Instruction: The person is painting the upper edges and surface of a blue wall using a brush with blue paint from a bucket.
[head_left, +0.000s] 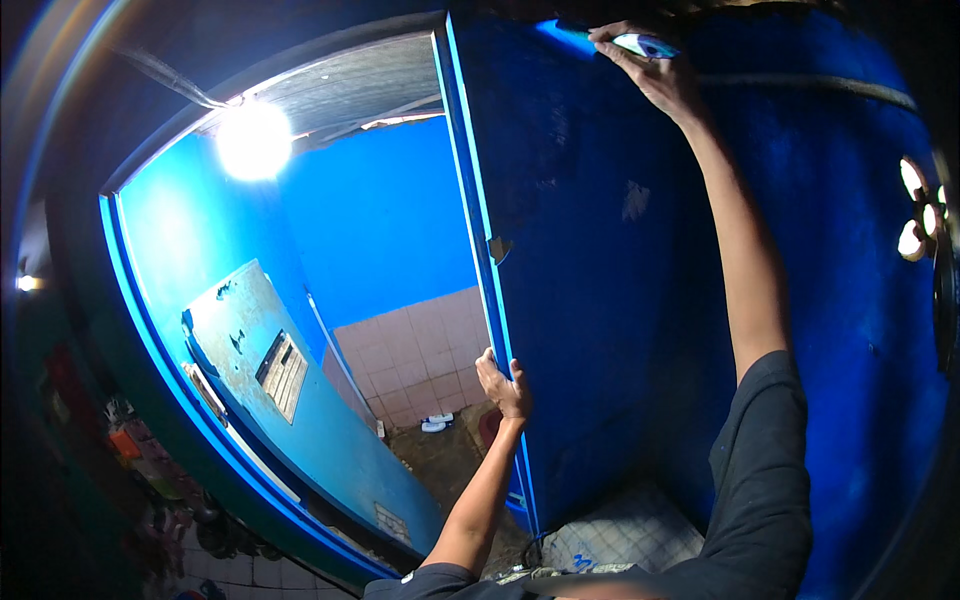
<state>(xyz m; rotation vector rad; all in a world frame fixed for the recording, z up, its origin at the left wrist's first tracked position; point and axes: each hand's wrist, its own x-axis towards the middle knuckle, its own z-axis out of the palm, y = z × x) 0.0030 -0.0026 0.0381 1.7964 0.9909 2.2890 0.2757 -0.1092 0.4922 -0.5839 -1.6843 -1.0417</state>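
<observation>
With the arm raised, my right hand (660, 75) grips a light-coloured handle (645, 46), apparently a paintbrush's, near the top of the dark blue wall (592, 285). The tool's tip points left towards a bright blue patch (568, 37) on that wall; whether it touches is too dim to tell. Lower down, my left hand (506, 386) is closed around the blue door frame's upright (491, 300), thumb on the right side and fingers on the left. A chipped spot (499, 250) shows on the frame's edge above this hand.
A worn light-blue door (330, 435) stands inside the doorway at left. Beyond it are a tiled lower wall (412, 360), bottles (436, 423) on the floor and a glaring bulb (253, 141). A pale sheet (622, 529) with blue smears lies at the wall's foot. A pipe (810, 81) crosses the upper wall.
</observation>
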